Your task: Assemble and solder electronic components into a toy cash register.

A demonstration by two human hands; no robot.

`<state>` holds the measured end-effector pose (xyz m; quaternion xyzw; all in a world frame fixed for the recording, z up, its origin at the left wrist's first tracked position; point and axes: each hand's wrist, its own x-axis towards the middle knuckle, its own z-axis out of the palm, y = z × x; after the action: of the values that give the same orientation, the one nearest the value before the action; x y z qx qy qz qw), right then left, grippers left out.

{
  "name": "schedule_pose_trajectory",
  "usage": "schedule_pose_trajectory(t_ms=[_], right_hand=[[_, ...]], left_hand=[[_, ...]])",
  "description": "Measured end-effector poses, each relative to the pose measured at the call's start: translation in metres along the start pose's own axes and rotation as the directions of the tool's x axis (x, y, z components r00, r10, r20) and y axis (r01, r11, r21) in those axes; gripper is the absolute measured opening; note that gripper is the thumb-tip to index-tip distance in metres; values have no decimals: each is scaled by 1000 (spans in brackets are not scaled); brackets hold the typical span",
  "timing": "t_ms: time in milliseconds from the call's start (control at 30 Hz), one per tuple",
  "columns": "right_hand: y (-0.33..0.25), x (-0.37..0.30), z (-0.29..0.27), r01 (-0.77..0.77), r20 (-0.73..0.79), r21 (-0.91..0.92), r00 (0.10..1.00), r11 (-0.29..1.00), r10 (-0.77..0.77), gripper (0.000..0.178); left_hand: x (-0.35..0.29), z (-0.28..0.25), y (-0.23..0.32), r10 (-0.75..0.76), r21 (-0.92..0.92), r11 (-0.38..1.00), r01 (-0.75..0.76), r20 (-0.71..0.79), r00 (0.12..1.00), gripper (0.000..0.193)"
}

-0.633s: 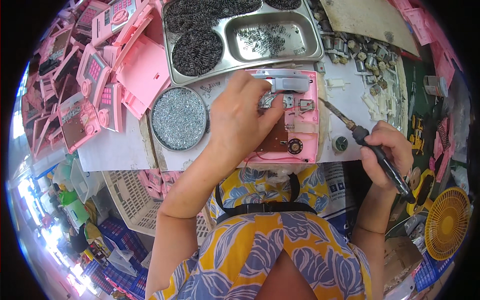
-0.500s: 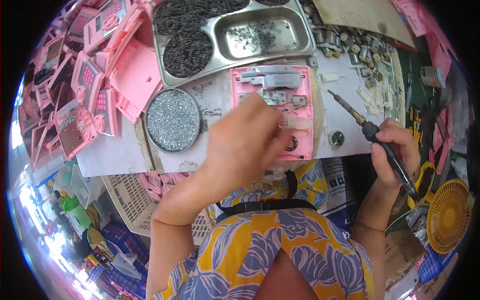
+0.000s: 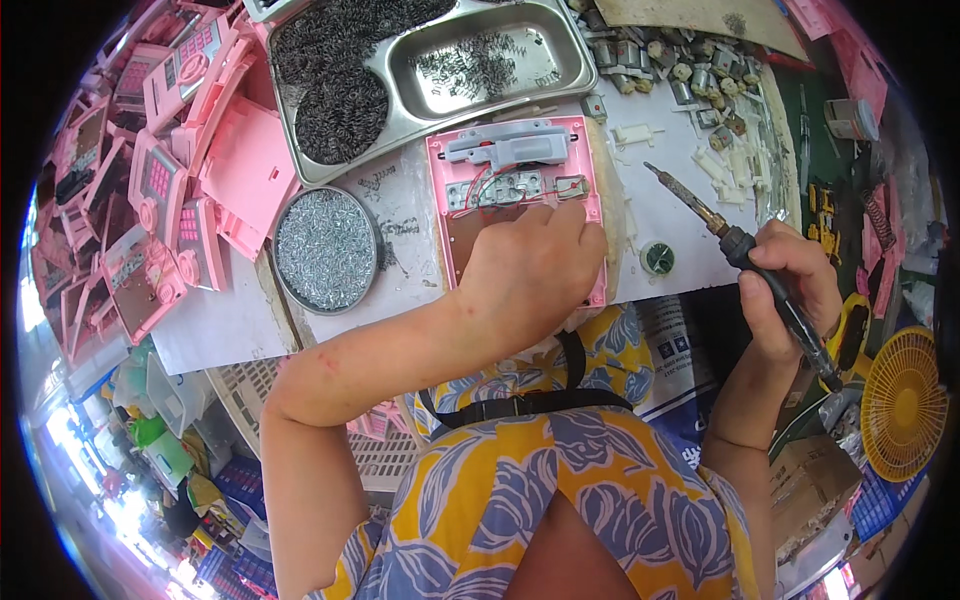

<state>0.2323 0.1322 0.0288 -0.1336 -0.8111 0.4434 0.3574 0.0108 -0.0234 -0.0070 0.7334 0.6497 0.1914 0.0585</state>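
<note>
A pink plastic housing [image 3: 437,160] lies before me with a grey plastic part [image 3: 515,148], metal plates [image 3: 515,188] and thin red wires fitted inside. Over its lower right portion is my left hand [image 3: 540,262], back up and fingers bent down close together near a small metal piece [image 3: 572,187]. What those fingertips pinch, if anything, is hidden beneath the hand. My right hand [image 3: 795,280] grips a soldering iron [image 3: 775,290] by its black handle, raised right of the housing, its tip pointing up and left, apart from everything.
A metal tray [image 3: 590,75] holds many small dark springs. Left of the housing sits a round dish of small screws [image 3: 325,250]. Pink housings [image 3: 165,180] pile up at far left. Small motors [image 3: 690,80], white plastic parts [image 3: 715,175] and a small round tin [image 3: 657,258] lie right.
My left hand has come lower and right over the housing, uncovering its wires and metal plates. The soldering iron stays in my right hand, nearly still. The whole view has shifted slightly.
</note>
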Motion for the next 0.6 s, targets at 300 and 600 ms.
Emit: schedule_pose_trajectory(t_ms=[300,600], right_hand=[[3,-1,55,-97,46,60,994,993,94,46],[10,15,111,-34,44,6,998,999,34,58]], left_hand=[[-22,-13,-20,-321,-726,618,301,117,940,9],[-23,-7,-23,-386,-795,454,401,231,893,10]])
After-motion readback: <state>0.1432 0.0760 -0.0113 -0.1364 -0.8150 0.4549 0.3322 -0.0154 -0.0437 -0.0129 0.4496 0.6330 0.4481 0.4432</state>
